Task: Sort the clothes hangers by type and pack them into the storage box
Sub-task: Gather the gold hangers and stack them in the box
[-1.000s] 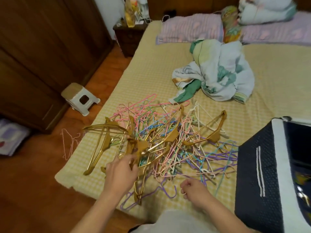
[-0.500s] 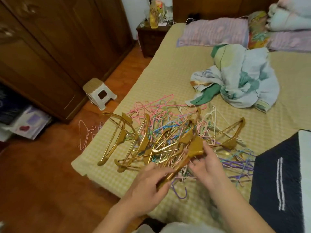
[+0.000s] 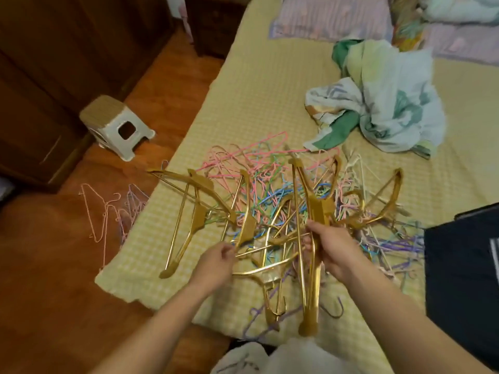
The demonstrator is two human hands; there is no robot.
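Note:
A tangled heap of thin coloured wire hangers [image 3: 270, 168] and gold hangers lies on the yellow checked bedspread [image 3: 259, 90]. My right hand [image 3: 330, 249] grips an upright gold hanger [image 3: 314, 211] by its middle, one arm pointing up and the other down over the bed's near edge. My left hand [image 3: 217, 261] pinches the lower end of another gold hanger [image 3: 247, 225] in the pile. The dark navy storage box [image 3: 464, 279] stands at the right edge, partly cut off.
Several pink and purple wire hangers [image 3: 108, 209] lie on the wooden floor left of the bed. A small white stool [image 3: 116, 125] stands by the dark wardrobe [image 3: 54, 63]. A crumpled blanket [image 3: 383, 101] and pillows [image 3: 332, 20] sit farther up the bed.
My right hand has lifted the gold hanger and turned it upright. My left hand has let that hanger go and moved left onto another gold one. The view has tilted down.

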